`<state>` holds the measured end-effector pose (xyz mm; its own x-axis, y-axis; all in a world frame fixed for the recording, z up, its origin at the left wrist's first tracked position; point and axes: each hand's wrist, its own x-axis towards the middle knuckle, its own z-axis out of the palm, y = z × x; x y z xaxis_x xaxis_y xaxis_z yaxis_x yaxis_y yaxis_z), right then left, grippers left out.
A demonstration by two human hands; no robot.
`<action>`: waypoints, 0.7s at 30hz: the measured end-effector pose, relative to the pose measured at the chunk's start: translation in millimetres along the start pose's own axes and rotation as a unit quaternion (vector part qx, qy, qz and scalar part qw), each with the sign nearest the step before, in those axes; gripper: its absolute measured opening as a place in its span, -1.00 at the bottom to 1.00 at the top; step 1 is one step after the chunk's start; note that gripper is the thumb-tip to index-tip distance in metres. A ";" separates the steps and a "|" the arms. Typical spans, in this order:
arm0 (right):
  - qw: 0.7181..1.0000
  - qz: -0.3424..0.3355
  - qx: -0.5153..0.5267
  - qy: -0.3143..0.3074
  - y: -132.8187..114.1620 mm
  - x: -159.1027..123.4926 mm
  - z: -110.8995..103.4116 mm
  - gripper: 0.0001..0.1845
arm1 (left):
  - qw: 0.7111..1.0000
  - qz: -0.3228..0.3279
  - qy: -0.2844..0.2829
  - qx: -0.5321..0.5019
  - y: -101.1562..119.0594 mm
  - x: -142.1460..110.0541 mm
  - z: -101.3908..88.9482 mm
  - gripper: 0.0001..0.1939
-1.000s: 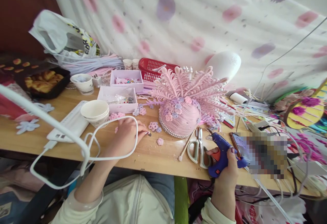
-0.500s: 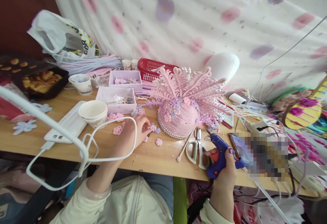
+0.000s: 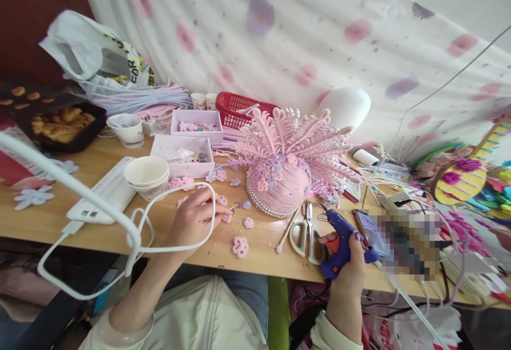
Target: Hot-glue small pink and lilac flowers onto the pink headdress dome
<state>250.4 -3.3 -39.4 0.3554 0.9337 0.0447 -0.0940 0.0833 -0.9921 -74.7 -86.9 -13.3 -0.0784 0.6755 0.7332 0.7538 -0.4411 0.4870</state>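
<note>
Where the wooden table (image 3: pixel 261 258) stretches out beyond and between the left hand (image 3: pixel 195 214) and the right hand (image 3: pixel 353 267), a pink dome (image 3: pixel 287 190) sits with fuzzy plumes (image 3: pixel 279 132) fanned above it. It looks light for its bulk; the shell is probably firm enough to lift by its pearl-beaded rim (image 3: pixel 266 211), whereas the plumes would likely bend or crush under a grip.

The right hand is wrapped round a blue hot glue gun (image 3: pixel 341 238), its fingers at the orange trigger (image 3: pixel 334 244). The body seems rigid and moderately weighty, so the handle is the place to hold it; the nozzle, pointing away from that hand, may be hot. Just left of the right hand lie scissors (image 3: pixel 309 223), stiff and best taken by the looped handles.

The left hand is palm down, fingers loosely bent among small craft flowers; whether its fingertips pinch one I cannot tell. To its right, nearer the body, lies a larger pink flower (image 3: pixel 240 246), and just past the fingertips a smaller pink blossom (image 3: pixel 248 223) and a lilac blossom (image 3: pixel 246 205). All look feather-light, soft and easily squashed, suiting a gentle pinch at the petal edges
</note>
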 end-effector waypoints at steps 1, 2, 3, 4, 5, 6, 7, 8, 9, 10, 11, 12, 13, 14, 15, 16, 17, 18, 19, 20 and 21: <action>1.000 0.014 0.003 0.008 -0.7 -0.6 0.3 -0.49 | 1.000 -0.013 0.000 0.005 4.0 -1.9 0.2 -0.71; 1.000 0.024 0.006 0.016 -1.8 -2.2 1.3 -0.49 | 1.000 -0.029 0.000 0.006 9.2 -4.6 1.2 -0.73; 0.999 0.025 0.009 0.021 -3.2 -4.5 2.9 -0.49 | 0.999 -0.044 -0.007 0.001 15.6 -8.1 3.2 -0.77; 0.999 0.023 0.013 0.020 -4.5 -7.0 4.7 -0.50 | 0.998 -0.056 -0.023 -0.009 22.8 -12.4 6.1 -0.81; 1.000 0.022 0.016 0.015 -5.6 -9.4 6.4 -0.51 | 0.997 -0.057 -0.049 -0.024 30.6 -16.9 10.0 -0.85; 1.000 0.021 0.018 0.007 -6.4 -11.3 8.0 -0.52 | 0.993 -0.050 -0.097 -0.041 38.2 -21.5 14.7 -0.79; 1.000 0.021 0.016 0.000 -6.6 -12.6 9.2 -0.52 | 0.988 -0.028 -0.142 -0.047 45.1 -25.7 20.0 -0.74; 1.000 0.018 0.012 0.000 -6.4 -13.2 10.0 -0.52 | 0.982 -0.010 -0.183 -0.039 50.8 -29.3 25.4 -0.79; 1.000 0.012 0.009 0.009 -5.8 -13.1 10.3 -0.53 | 0.976 -0.003 -0.217 -0.026 54.8 -32.2 30.3 -0.86; 1.000 0.003 0.007 0.023 -5.0 -12.4 10.3 -0.53 | 0.970 0.001 -0.244 -0.009 57.0 -34.4 34.3 -0.95; 0.999 -0.006 0.006 0.037 -3.9 -11.3 9.9 -0.54 | 0.965 -0.001 -0.263 0.009 57.5 -36.1 36.8 -0.96; 0.999 -0.012 0.004 0.045 -2.9 -9.8 9.2 -0.55 | 0.961 -0.003 -0.275 0.023 56.6 -37.4 37.8 -0.92; 0.999 -0.015 0.000 0.048 -1.9 -8.1 8.1 -0.55 | 0.959 -0.001 -0.281 0.033 54.6 -38.6 37.1 -0.92; 0.999 -0.016 -0.003 0.046 -1.0 -6.4 6.8 -0.55 | 0.958 0.002 -0.283 0.037 51.9 -39.8 35.1 -0.92; 0.999 -0.015 -0.006 0.040 -0.4 -4.8 5.5 -0.55 | 0.959 0.004 -0.280 0.036 48.9 -40.9 32.1 -0.87; 0.999 -0.011 -0.010 0.029 -0.1 -3.6 4.4 -0.54 | 0.962 0.000 -0.273 0.028 45.9 -42.0 28.8 -0.81; 1.000 -0.007 -0.012 0.016 -0.2 -2.8 3.6 -0.54 | 0.964 -0.014 -0.264 0.012 43.1 -42.9 25.5 -0.76; 1.000 -0.005 -0.011 0.009 -0.6 -2.7 3.5 -0.54 | 0.967 -0.041 -0.253 -0.008 40.8 -43.6 22.8 -0.72; 1.000 -0.005 -0.008 0.008 -1.3 -3.3 4.1 -0.54 | 0.967 -0.076 -0.240 -0.031 39.2 -44.0 20.7 -0.69; 1.000 -0.007 -0.004 0.015 -2.3 -4.4 5.3 -0.54 | 0.965 -0.112 -0.230 -0.057 38.3 -44.0 19.4 -0.67; 1.000 -0.007 0.001 0.026 -3.3 -5.9 7.0 -0.55 | 0.960 -0.149 -0.222 -0.084 38.2 -43.8 18.7 -0.65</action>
<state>242.1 -6.6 -35.5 0.4044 0.9130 0.0528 -0.0898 0.0972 -0.9912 -30.3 -122.2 -35.7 0.0402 0.9550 0.2938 0.6225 -0.2540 0.7403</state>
